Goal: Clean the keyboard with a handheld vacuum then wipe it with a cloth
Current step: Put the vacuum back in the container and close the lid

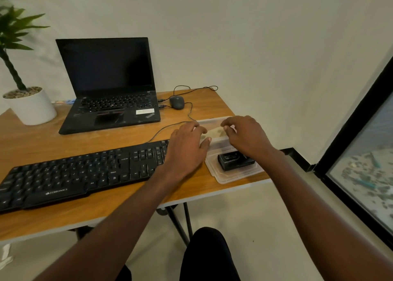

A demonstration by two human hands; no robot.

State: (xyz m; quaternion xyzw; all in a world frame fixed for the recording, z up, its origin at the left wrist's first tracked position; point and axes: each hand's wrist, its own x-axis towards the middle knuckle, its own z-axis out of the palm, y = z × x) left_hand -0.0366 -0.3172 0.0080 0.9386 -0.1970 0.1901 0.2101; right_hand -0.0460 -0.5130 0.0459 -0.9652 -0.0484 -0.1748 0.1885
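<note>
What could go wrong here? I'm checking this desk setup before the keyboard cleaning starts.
1. The clear plastic container sits at the table's right edge; both the left hand and the right hand are working over it, so a tug might slide it off.
2. The black device inside could tumble out with it.
3. The mouse cable runs close to the hands and could snag.

Black keyboard (85, 174) flat on desk (42, 132)
</note>
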